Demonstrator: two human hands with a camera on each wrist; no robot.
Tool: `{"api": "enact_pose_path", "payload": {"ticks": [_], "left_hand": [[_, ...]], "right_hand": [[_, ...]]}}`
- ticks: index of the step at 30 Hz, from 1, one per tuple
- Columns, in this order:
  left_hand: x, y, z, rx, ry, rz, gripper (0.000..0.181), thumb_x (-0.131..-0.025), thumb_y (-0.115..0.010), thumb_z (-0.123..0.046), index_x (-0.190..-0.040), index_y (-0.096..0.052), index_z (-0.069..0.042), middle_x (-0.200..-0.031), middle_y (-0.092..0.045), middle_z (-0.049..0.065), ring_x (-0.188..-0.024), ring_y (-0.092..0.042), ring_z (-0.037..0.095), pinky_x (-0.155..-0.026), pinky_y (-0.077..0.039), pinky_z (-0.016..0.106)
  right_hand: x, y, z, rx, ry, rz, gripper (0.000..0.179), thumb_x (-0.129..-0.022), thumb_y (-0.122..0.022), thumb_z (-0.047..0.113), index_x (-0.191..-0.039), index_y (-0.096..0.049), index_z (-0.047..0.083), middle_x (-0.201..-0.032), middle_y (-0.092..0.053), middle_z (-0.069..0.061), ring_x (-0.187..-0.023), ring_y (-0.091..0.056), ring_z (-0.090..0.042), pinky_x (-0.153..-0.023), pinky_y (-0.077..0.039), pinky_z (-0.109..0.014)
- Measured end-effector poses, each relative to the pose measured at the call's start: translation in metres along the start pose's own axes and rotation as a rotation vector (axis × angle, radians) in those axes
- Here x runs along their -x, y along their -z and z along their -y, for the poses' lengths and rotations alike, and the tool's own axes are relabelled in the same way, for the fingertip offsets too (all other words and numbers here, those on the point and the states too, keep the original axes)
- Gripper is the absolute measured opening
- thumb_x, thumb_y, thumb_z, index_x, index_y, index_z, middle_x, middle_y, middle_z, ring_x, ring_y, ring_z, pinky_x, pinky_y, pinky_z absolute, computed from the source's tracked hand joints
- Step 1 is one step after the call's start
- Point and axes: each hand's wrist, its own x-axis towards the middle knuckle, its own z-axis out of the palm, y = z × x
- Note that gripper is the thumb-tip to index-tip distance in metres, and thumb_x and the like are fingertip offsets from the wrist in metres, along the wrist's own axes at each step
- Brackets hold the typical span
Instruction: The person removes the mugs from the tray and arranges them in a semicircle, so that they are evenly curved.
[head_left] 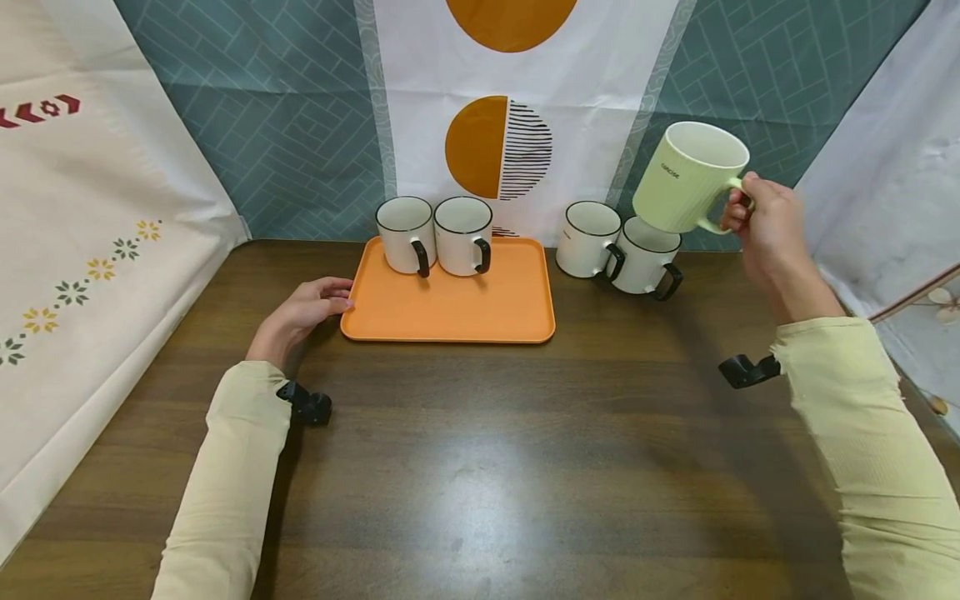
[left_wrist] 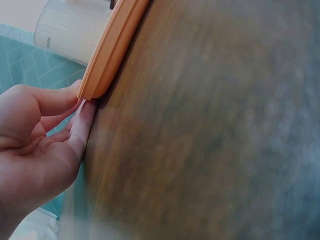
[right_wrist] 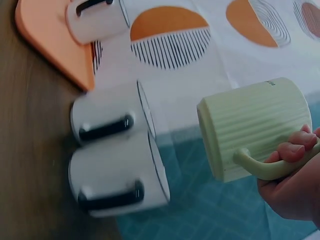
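Observation:
Raised above the back right of the table is a pale green mug (head_left: 686, 183) with a ribbed side, tilted a little. My right hand (head_left: 772, 229) grips it by its handle, fingers curled through the loop. Two white mugs with black rims and black handles, a left one (head_left: 588, 242) and a right one (head_left: 645, 258), stand below it on the table. An orange tray (head_left: 450, 321) lies flat at the back centre. On it stand two more such white mugs, one left (head_left: 401, 233), one right (head_left: 459, 233). My left hand (head_left: 307, 308) pinches the tray's left edge.
The brown wooden table (head_left: 480, 467) reaches back to a teal cloth (head_left: 270, 125) with a white printed panel. A white embroidered cloth (head_left: 90, 275) hangs along the left side, and another white cloth (head_left: 885, 183) along the right.

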Motion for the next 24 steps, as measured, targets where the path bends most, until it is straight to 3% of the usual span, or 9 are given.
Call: {"api": "enact_pose_path", "payload": {"ticks": [8, 14, 24], "left_hand": [[0.0, 0.0, -0.001, -0.007, -0.007, 0.004, 0.054, -0.099, -0.05, -0.004, -0.146, -0.026, 0.009, -0.14, -0.036, 0.029, -0.125, -0.037, 0.035, -0.11, -0.029, 0.045], [0.0, 0.002, -0.001, -0.001, -0.007, -0.004, 0.054, -0.099, -0.05, -0.003, -0.146, -0.026, 0.009, -0.14, -0.037, 0.028, -0.123, -0.04, 0.033, -0.109, -0.029, 0.044], [0.0, 0.001, 0.001, 0.007, 0.007, -0.002, 0.056, -0.099, -0.051, -0.004, -0.147, -0.024, 0.008, -0.143, -0.035, 0.028, -0.128, -0.036, 0.036, -0.11, -0.028, 0.045]], "right_hand": [[0.008, 0.038, 0.008, -0.141, -0.015, -0.06, 0.038, -0.102, -0.034, -0.001, -0.067, -0.048, -0.007, -0.06, -0.046, -0.009, -0.046, -0.034, -0.012, -0.044, -0.03, -0.023], [0.012, 0.058, 0.008, -0.101, -0.014, -0.067, 0.038, -0.101, -0.032, -0.003, -0.065, -0.046, -0.007, -0.062, -0.045, -0.01, -0.049, -0.038, -0.013, -0.044, -0.032, -0.023], [0.024, 0.079, -0.013, -0.057, -0.04, -0.106, 0.037, -0.101, -0.035, -0.003, -0.066, -0.049, -0.006, -0.061, -0.047, -0.009, -0.049, -0.039, -0.013, -0.044, -0.035, -0.021]]}}
